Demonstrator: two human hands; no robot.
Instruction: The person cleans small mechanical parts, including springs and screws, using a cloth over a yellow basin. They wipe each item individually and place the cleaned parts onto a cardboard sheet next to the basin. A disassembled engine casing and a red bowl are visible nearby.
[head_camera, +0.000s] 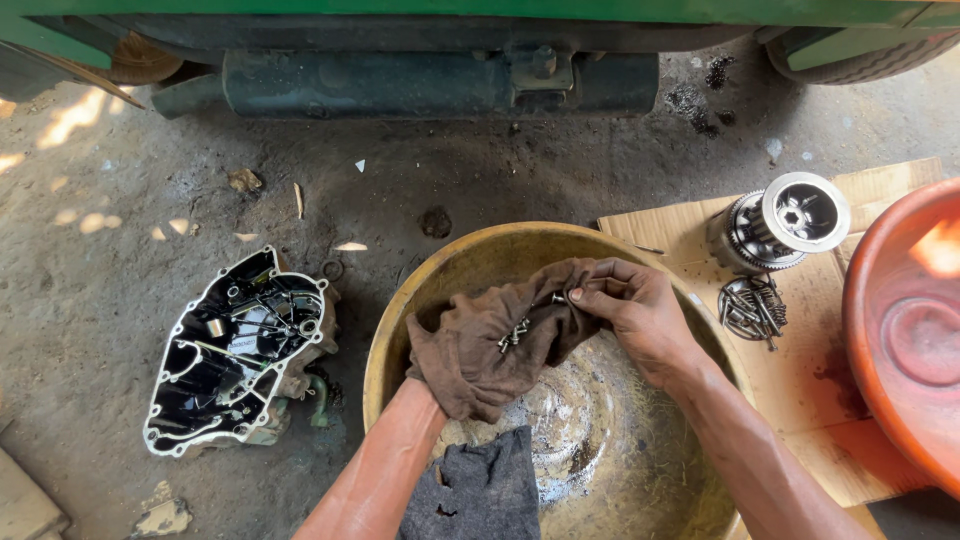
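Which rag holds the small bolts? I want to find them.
The brown rag, held up over the basin by both hands, with bolts on it. The grey rag lies below, bare.

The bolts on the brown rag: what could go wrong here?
1. The bolts lie loose on the rag, which only the left hand supports from beneath; they may roll into the basin or the dirt.
2. The right hand pinches the rag's edge; a tug might tip them off.
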